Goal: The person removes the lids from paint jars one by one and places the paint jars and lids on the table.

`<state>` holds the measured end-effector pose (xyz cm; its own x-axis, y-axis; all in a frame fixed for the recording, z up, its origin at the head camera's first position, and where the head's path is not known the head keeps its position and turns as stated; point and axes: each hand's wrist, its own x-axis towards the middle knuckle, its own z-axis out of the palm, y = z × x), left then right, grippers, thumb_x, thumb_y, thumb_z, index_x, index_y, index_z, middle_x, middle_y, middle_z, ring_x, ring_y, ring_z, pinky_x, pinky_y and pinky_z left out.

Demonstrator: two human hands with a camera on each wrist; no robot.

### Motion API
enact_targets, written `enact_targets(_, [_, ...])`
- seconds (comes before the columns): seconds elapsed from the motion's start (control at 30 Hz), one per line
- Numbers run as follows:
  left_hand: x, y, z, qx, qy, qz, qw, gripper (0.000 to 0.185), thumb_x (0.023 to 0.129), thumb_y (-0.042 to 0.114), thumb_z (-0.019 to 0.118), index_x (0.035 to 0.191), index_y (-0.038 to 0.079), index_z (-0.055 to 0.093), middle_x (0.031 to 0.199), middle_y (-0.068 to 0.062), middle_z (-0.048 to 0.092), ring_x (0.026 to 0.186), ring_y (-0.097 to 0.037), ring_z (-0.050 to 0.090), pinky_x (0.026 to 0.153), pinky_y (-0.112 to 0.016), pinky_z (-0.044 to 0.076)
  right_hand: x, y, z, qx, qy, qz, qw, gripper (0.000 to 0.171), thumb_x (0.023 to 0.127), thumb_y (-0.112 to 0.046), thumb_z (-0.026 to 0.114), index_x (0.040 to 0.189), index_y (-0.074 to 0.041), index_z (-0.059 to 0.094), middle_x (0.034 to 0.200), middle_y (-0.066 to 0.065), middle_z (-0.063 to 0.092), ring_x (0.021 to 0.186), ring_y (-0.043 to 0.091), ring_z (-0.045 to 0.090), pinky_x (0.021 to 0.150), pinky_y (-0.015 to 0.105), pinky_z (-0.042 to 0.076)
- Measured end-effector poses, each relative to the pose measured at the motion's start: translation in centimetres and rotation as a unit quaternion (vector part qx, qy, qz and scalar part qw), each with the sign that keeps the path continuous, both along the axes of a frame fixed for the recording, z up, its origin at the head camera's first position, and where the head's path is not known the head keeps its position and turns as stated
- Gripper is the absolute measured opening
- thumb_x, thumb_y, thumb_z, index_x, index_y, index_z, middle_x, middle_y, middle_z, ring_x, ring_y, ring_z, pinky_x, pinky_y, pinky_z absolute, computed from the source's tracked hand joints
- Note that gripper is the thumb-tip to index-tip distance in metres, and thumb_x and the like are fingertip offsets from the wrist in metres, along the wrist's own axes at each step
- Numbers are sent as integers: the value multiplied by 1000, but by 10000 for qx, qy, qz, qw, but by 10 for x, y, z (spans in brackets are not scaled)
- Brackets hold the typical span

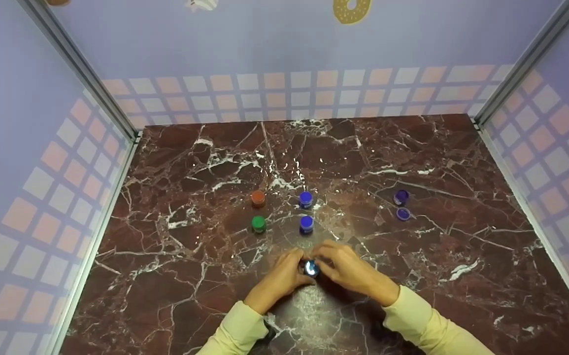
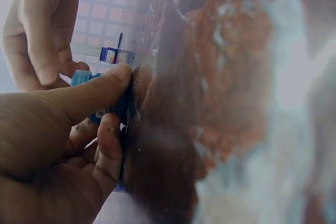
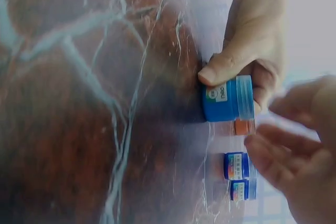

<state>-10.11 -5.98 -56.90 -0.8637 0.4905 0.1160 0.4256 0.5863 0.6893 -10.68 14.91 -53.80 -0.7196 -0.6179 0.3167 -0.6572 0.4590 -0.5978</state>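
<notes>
A small blue paint jar [image 3: 219,100] with a see-through ridged lid [image 3: 244,97] stands on the marble-patterned table [image 1: 205,305]. My left hand [image 1: 284,272] grips its body between thumb and fingers, low against the tabletop. Glare covers the jar's top in the head view. Close by on the lid's right side is my right hand [image 1: 346,266], its fingers loosely bent; in the right wrist view a gap shows between them and the lid. Beyond the hands stand two dark blue jars [image 1: 306,224], a green jar [image 1: 258,224] and an orange jar [image 1: 258,199].
Off to the right, a purple jar [image 1: 401,197] stands with a round purple-toned lid [image 1: 403,213] lying just in front of it. Checkered wall panels [image 1: 274,93] enclose the table's back and both sides.
</notes>
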Motion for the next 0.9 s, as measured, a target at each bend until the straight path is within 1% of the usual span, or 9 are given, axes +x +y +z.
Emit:
enact_targets(0.07, [0, 0, 0, -12, -25, 39, 10000, 40, 72, 16, 94, 92, 5, 61, 90, -3, 63, 84, -19, 60, 77, -37, 50, 0, -3, -1, -180, -1, -635, 9978, 12, 91, 0, 72, 103, 1, 74, 101, 11, 71, 88, 22, 69, 78, 32, 59])
enact_targets(0.13, [0, 1, 0, -79, -72, 101, 9999, 41, 71, 16, 94, 91, 6, 60, 89, -2, 62, 82, -18, 58, 76, -36, 50, 1, -7, 0, -238, -22, -1199, 9925, 8, 91, -2, 73, 99, 0, 74, 95, 9, 70, 80, 21, 67, 71, 33, 58])
enact_targets(0.23, [0, 1, 1, -143, -74, 129, 9998, 42, 72, 17, 94, 91, 7, 59, 88, -1, 60, 80, -17, 57, 75, -37, 49, 6, -13, 1, -45, 24, -1647, 9863, 10, 91, -5, 74, 99, 2, 73, 94, 12, 69, 78, 24, 69, 69, 35, 59])
enact_targets(0.27, [0, 1, 1, -157, -54, 126, 9998, 42, 72, 18, 94, 91, 6, 58, 87, -1, 60, 79, -17, 56, 75, -37, 49, 8, -14, 2, 52, 40, -1685, 9857, 12, 92, -7, 75, 100, 2, 72, 94, 13, 68, 78, 25, 69, 69, 36, 59])
enact_targets(0.33, [1, 0, 1, -131, 9, 103, 9999, 42, 72, 19, 94, 91, 6, 58, 87, -1, 59, 79, -17, 56, 75, -37, 48, 13, -18, 2, 202, -32, -1573, 9873, 18, 93, -10, 75, 103, 4, 71, 96, 14, 66, 76, 25, 69, 67, 34, 60])
enact_targets(0.5, [2, -1, -1, -151, 85, 155, 9997, 40, 74, 20, 92, 91, 6, 59, 89, -3, 60, 82, -23, 60, 77, -41, 50, 24, -26, 1, 500, -197, -1243, 9908, 29, 92, -20, 78, 105, 3, 68, 95, 9, 59, 72, 18, 62, 62, 28, 57])
enact_targets(0.67, [4, 1, -1, -305, 77, 236, 9992, 36, 76, 19, 89, 94, 5, 62, 93, -7, 65, 88, -29, 65, 81, -46, 52, 31, -29, -2, 918, 158, -1412, 9856, 33, 92, -25, 79, 104, 1, 64, 92, 8, 56, 70, 21, 61, 60, 34, 55])
enact_targets(0.8, [3, 1, -1, -296, 72, 205, 9993, 36, 76, 17, 89, 96, 4, 63, 93, -7, 65, 88, -28, 65, 82, -44, 52, 31, -29, -4, 1003, 346, -1447, 9838, 32, 91, -24, 80, 102, 0, 61, 90, 8, 56, 69, 23, 63, 57, 35, 55])
enact_targets(0.9, [2, 2, -1, -247, 91, 142, 9996, 35, 75, 14, 90, 95, 4, 62, 92, -7, 64, 87, -27, 64, 81, -42, 52, 31, -29, -5, 1053, 598, -1420, 9824, 32, 89, -22, 81, 100, 0, 61, 89, 8, 57, 68, 24, 63, 57, 35, 55])
